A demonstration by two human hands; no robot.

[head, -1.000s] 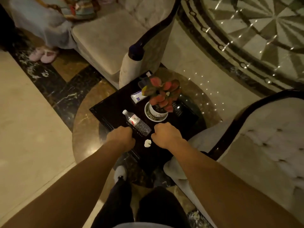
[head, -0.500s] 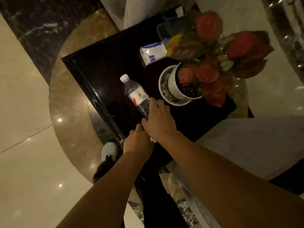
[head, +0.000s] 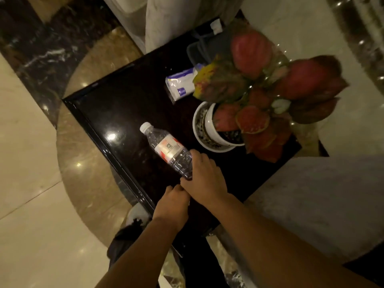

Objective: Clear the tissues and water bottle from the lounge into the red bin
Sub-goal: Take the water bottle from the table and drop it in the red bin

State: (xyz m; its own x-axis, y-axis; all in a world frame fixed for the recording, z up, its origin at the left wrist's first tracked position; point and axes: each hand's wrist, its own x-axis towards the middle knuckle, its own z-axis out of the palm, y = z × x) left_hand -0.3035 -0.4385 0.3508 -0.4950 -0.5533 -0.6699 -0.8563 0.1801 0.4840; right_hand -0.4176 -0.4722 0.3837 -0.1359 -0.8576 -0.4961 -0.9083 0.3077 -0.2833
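A clear water bottle (head: 168,148) with a white cap and a red-and-white label lies on its side on the black glossy table (head: 124,113). My right hand (head: 204,179) is on the bottle's bottom end, with fingers over it and the thumb under it. My left hand (head: 172,204) is just in front of it, touching it, fingers curled down onto the table near the front edge. The small crumpled tissue is hidden under the two hands. No red bin is in view.
A white pot (head: 204,129) with red leaves stands right of the bottle. Behind it lie a white-and-blue tissue pack (head: 180,85) and a dark container (head: 199,50). Pale armchairs flank the table at the right (head: 322,204) and the back (head: 176,17). My shoe (head: 137,215) is on the marble floor.
I have leaned in over the table. My right hand went forward onto the bottle's base, my left hand closed in beside it, and the crumpled tissue went out of sight under them.
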